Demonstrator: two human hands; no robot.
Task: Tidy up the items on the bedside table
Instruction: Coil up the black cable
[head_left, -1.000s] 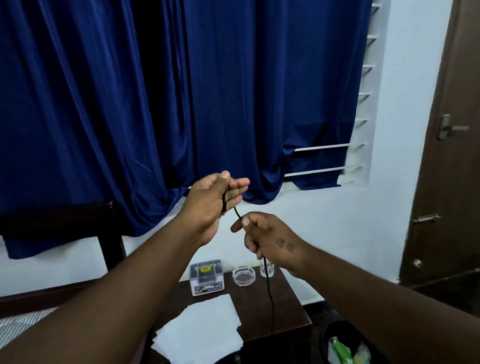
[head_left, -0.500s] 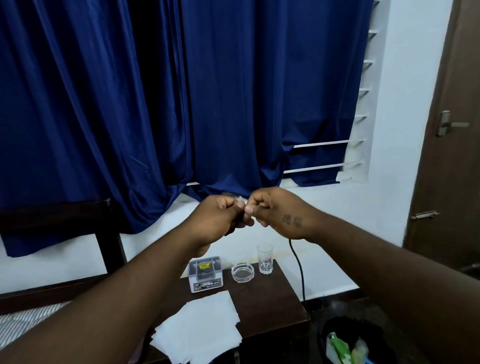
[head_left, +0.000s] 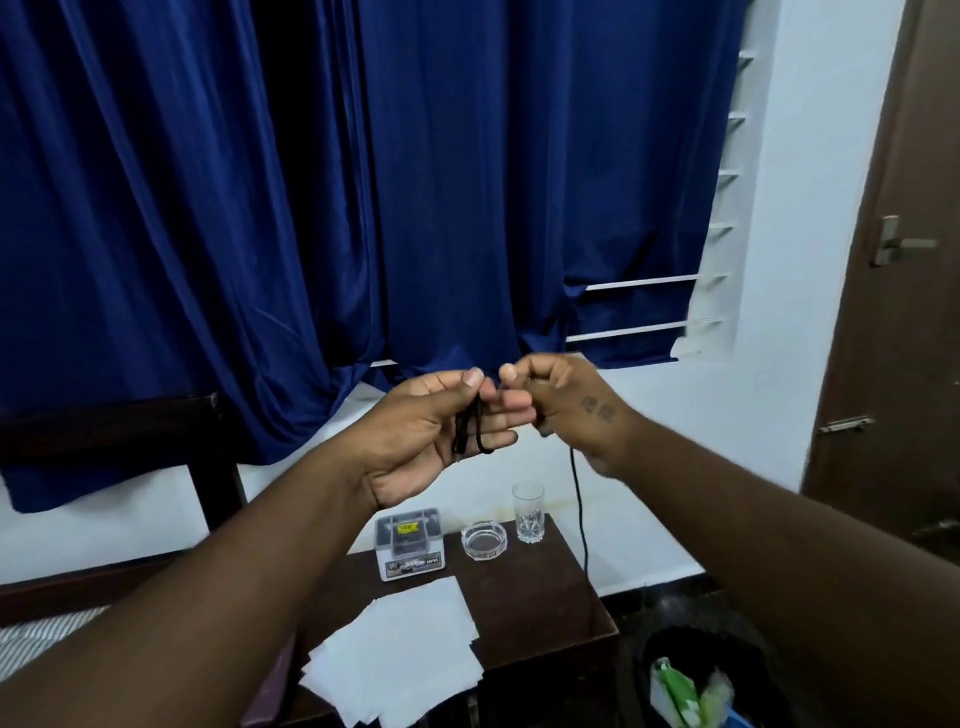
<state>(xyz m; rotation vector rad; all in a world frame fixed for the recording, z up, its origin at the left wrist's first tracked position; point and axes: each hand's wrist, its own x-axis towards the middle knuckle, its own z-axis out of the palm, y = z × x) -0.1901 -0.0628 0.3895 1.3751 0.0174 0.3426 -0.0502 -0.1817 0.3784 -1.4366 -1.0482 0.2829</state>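
Note:
Both hands are raised above the dark wooden bedside table. My left hand faces palm up and pinches a small bundle of looped black cable between thumb and fingers. My right hand sits just to its right, fingers closed on the same cable. The free length of the cable hangs from under the right wrist down past the table's right edge. On the table stand a small white and clear box, a glass ashtray and a small drinking glass. Loose white papers lie at the front.
Blue curtains hang behind the hands over a barred window. A dark bin holding green and white wrappers stands on the floor right of the table. A brown door is at far right. A dark bed headboard is at left.
My right hand rose from below to meet the left hand, bringing more cable up. The left hand has turned palm up, and loops of cable now lie in it.

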